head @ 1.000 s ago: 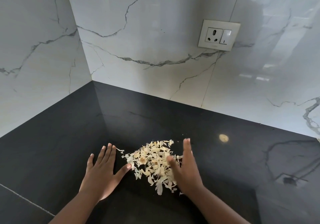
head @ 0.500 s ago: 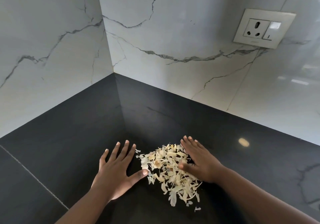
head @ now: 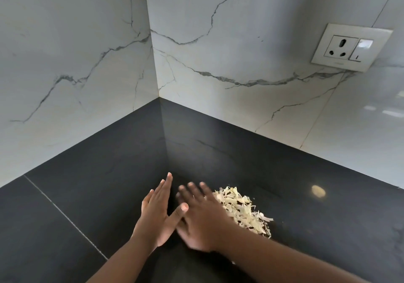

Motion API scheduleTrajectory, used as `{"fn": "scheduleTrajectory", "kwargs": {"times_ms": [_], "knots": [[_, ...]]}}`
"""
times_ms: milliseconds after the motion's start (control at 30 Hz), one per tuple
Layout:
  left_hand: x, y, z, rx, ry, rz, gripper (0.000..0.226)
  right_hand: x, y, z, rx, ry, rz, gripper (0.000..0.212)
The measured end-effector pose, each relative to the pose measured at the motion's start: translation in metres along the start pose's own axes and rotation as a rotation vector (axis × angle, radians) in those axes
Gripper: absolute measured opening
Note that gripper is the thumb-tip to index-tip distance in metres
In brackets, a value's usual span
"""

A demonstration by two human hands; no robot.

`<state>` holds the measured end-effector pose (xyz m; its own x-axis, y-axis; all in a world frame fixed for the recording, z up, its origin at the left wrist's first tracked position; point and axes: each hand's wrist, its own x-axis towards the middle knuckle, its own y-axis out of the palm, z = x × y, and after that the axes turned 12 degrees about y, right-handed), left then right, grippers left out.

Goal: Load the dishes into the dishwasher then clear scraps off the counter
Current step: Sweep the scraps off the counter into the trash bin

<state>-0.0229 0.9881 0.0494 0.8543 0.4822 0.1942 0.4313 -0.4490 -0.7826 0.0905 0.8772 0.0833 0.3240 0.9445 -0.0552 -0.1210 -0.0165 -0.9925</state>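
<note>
A heap of pale, dry vegetable scraps (head: 242, 209) lies on the black stone counter (head: 109, 184) near the wall corner. My right hand (head: 203, 217) lies flat with straight fingers across the left part of the heap, hiding it, and is blurred from motion. My left hand (head: 156, 212) stands on its edge just left of the right hand, fingers straight, thumb stretched toward the right hand and touching it. Neither hand holds anything.
White marble walls meet in a corner (head: 158, 96) behind the counter. A wall socket with a switch (head: 352, 47) sits on the right wall. A seam (head: 65, 217) runs across the counter at the left.
My right hand has swept left over the scraps until it meets my left hand. The view has shifted, so the heap now shows to the right of both hands.
</note>
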Motion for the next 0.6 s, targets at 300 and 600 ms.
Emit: {"fn": "scheduleTrajectory", "kwargs": {"times_ms": [300,600], "knots": [[0.002,0.0,-0.003,0.16,-0.037,0.066,0.113,-0.025,0.015,0.018,-0.357,0.247,0.165,0.097],[0.005,0.001,-0.006,0.292,-0.042,0.109,0.116,0.007,-0.02,-0.032,-0.24,0.458,0.111,0.081]]}}
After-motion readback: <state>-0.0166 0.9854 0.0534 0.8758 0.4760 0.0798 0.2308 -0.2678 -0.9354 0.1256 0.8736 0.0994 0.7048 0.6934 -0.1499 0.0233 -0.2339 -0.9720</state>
